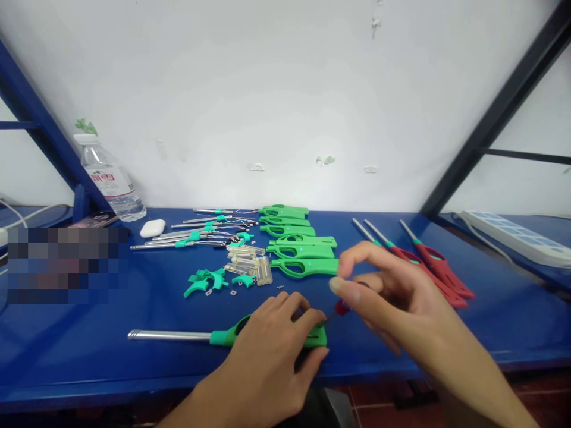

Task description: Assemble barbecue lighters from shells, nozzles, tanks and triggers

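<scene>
A green long-nosed lighter (pixel 223 338) with a metal barrel lies across the front of the table, its barrel pointing left. My left hand (pixel 272 351) is wrapped over its handle and holds it against the table. Above the handle's right end, my right hand (pixel 397 297) is closed around a small screwdriver (pixel 342 307) with a red grip. Its thin shaft slants down left toward the lighter's handle; whether the tip sits in a screw cannot be made out. Most of the grip is hidden by my fingers.
Behind lie green handle shells (pixel 307 267), metal barrels (pixel 165 244) with wires, clear fuel tanks (pixel 264 271) and teal triggers (pixel 196 288). Red lighters (pixel 441 270) lie right. A water bottle (pixel 111 178), white case (pixel 152 228) and power strip (pixel 513 238) stand around the edges.
</scene>
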The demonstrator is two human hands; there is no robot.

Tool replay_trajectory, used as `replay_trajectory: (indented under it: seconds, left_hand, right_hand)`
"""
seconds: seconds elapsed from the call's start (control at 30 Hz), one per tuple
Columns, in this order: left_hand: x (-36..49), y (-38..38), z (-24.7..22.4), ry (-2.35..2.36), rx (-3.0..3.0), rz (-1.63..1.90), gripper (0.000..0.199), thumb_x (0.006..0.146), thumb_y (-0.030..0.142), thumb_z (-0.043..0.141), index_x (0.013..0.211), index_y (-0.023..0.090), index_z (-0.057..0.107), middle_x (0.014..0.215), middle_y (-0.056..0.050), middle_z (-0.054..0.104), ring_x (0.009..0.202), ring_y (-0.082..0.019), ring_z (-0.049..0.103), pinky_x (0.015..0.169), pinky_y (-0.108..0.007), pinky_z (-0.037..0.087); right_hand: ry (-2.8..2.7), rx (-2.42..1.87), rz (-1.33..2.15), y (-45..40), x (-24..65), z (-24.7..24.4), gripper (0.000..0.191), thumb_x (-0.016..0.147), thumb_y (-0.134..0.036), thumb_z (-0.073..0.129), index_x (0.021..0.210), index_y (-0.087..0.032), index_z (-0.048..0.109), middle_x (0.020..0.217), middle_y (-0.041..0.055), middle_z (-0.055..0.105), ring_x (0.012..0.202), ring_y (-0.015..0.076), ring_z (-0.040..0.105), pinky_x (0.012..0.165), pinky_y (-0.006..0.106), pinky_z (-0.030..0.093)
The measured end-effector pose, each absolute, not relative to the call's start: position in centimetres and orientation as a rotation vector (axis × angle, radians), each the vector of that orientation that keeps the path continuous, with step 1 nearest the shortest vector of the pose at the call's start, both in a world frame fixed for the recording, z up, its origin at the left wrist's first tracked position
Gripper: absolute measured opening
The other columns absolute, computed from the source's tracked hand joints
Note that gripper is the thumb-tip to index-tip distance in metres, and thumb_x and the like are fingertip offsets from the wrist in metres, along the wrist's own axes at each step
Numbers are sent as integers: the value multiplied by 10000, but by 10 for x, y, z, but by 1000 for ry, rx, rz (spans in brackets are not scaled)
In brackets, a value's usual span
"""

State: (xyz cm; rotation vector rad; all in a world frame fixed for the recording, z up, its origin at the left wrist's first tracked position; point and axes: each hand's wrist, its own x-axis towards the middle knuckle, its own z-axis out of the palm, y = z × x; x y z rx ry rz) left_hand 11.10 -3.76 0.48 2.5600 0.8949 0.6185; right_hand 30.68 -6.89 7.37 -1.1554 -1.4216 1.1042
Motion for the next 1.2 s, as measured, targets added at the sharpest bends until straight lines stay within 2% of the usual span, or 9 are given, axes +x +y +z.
replay_trajectory:
  seconds: [0.1,0.23,0.33,0.43,0.67,0.77,0.87,1.03,1.2]
  left_hand:
    - [111,-38,6,902,2564,628,253,997,238,635,1244,286,604,1228,-53,651,1131,-309,617,1022,-570,505]
    - [112,-38,7,913,2546,590,220,992,225,642,1209,265,637,1162,-49,644,1073,-300,620,982,-559,520]
    - [112,-38,6,903,2558,603,225,993,228,642,1215,269,631,1154,-42,639,1054,-294,615,957,-547,526]
    - [112,-37,5,906,2565,632,240,994,236,645,1228,279,615,1169,-39,639,1056,-296,612,952,-549,524]
    - [113,-36,6,906,2553,623,228,993,227,645,1212,280,607,1171,-30,639,1067,-287,615,972,-534,515]
    - [113,-37,7,911,2555,602,228,991,228,646,1213,270,619,1168,-37,642,1075,-293,613,978,-541,515]
    - [111,-37,7,912,2559,591,203,995,235,638,1195,268,628,1153,-38,642,1056,-293,616,963,-540,521]
    - [112,-37,5,907,2563,622,226,992,243,648,1214,271,614,1173,-41,642,1069,-295,617,977,-548,517]
    - [112,-37,7,912,2569,613,227,1000,229,627,1224,268,620,1172,-45,644,1063,-295,617,979,-552,519]
  right_hand:
    - [-1474,-1077,1258,-67,315,73,363,986,-594,684,997,-233,715,463,-94,476,389,61,343,408,209,247]
    - [-1501,-1065,1218,-62,321,72,403,1064,-595,547,1012,-242,734,558,-28,650,491,96,521,478,209,356]
    - [-1452,-1139,1079,-61,317,73,345,976,-558,711,851,-238,676,520,-68,549,473,79,436,460,196,319]
    - [-1415,-1197,888,-61,309,74,425,876,-457,841,706,-225,528,570,-81,491,520,74,388,467,186,306]
    - [-1466,-1059,1152,-61,317,69,312,957,-538,748,881,-247,669,496,-113,426,405,55,325,415,199,243]
    - [-1542,-1040,1206,-61,324,68,429,1019,-625,612,939,-227,751,507,-58,543,454,81,428,457,213,319]
    - [-1521,-1093,1184,-61,321,69,379,1029,-592,618,985,-238,746,550,-48,591,506,92,488,481,204,347]
    - [-1406,-1184,944,-63,307,74,391,888,-449,840,751,-222,552,586,-90,511,500,57,389,464,176,301]
    - [-1488,-1126,1152,-62,311,73,347,995,-576,674,940,-234,687,515,-107,399,412,62,302,396,202,230]
